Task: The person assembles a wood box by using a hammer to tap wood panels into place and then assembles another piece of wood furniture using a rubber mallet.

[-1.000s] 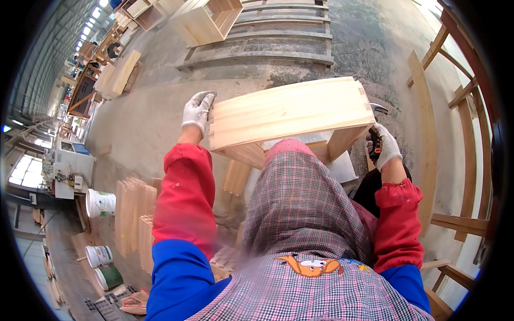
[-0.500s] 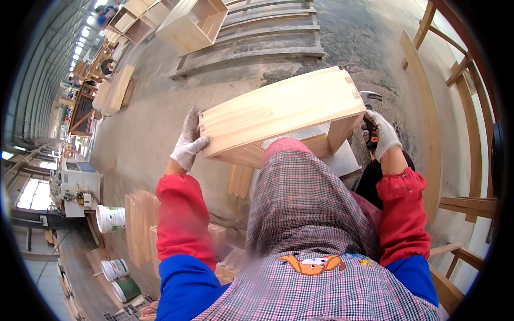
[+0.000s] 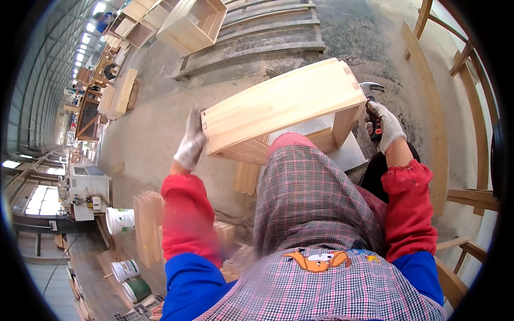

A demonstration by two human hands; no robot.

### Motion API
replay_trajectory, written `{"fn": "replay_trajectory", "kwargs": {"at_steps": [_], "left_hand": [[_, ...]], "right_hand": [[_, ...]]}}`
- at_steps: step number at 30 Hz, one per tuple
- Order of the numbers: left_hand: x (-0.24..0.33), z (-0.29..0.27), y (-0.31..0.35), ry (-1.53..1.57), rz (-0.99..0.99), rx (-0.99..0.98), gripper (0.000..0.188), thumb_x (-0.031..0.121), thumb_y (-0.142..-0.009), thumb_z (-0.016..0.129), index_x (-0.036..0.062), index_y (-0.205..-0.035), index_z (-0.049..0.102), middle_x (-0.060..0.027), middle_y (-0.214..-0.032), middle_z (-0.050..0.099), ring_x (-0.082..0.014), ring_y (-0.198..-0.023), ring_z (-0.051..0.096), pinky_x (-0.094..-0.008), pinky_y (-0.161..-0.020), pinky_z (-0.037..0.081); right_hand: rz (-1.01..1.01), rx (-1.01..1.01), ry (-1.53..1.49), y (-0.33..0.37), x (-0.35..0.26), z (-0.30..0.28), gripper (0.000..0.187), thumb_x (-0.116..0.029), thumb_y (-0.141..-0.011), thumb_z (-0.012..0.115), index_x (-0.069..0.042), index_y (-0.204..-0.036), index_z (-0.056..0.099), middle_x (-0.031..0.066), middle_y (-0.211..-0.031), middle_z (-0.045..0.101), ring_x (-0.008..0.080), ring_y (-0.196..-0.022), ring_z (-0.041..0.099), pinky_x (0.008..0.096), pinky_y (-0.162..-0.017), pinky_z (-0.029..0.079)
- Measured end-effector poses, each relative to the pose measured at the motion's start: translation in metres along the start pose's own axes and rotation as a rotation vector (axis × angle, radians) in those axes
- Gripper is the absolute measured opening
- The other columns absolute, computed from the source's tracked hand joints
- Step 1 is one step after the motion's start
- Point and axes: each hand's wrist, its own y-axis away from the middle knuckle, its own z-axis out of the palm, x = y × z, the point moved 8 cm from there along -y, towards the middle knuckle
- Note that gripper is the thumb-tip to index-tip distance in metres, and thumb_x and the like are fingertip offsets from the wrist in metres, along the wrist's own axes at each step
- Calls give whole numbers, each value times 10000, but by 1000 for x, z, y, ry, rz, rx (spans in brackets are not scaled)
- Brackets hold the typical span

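A pale wooden box (image 3: 284, 107) with jointed corners rests against my raised knee, its broad panel facing up. My left hand (image 3: 191, 140), in a white work glove, presses flat against the box's left end. My right hand (image 3: 384, 125), also gloved, is closed around a hammer (image 3: 372, 101) with a dark grip and a steel head, held just past the box's right end. A checked apron covers my knee and lap.
Another open wooden box (image 3: 194, 24) stands on the concrete floor at the top, beside long planks (image 3: 257, 43). Stacked boards (image 3: 147, 227) and white buckets (image 3: 120, 219) lie at the lower left. Wooden frames (image 3: 471, 198) line the right side.
The box has tilted and shifted right and down in view. My left hand slid from the box's top corner down along its left end. The hammer hand stayed by the right end.
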Motion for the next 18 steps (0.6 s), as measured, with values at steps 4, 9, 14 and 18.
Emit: {"fn": "replay_trajectory", "kwargs": {"at_steps": [4, 9, 14, 18], "left_hand": [[2, 12, 28, 39, -7, -211, 1025, 142, -702, 699, 155, -1494, 48, -59, -1546, 111, -216, -1419, 97, -363, -1135, 86], [3, 11, 18, 22, -31, -176, 1026, 98, -683, 687, 154, -1494, 62, -66, -1541, 126, -228, -1402, 145, -367, -1125, 127], [-2, -9, -6, -183, -107, -31, 886, 121, -738, 696, 118, -1466, 190, -79, -1449, 292, -219, -1190, 449, -360, -1000, 375], [-1, -36, -37, -330, 37, 235, 324, 76, -866, 607, 28, -1181, 547, -45, -1104, 583, -124, -929, 550, -271, -845, 446]], "right_hand": [[9, -39, 8, 1, -1, 6, 127, -230, -856, 623, -130, -926, 589, 14, -691, 564, 108, -509, 499, 227, -447, 421], [1, -2, -17, -2, 1, 4, 113, -219, -855, 621, -130, -919, 593, 14, -684, 564, 103, -511, 502, 226, -440, 416], [-14, -4, 13, -3, -1, 2, 114, -220, -848, 632, -132, -915, 606, 12, -695, 567, 97, -524, 505, 222, -451, 425], [4, 14, -11, -1, 1, 6, 107, -216, -848, 633, -132, -908, 606, 5, -700, 569, 90, -524, 505, 213, -454, 430]]}}
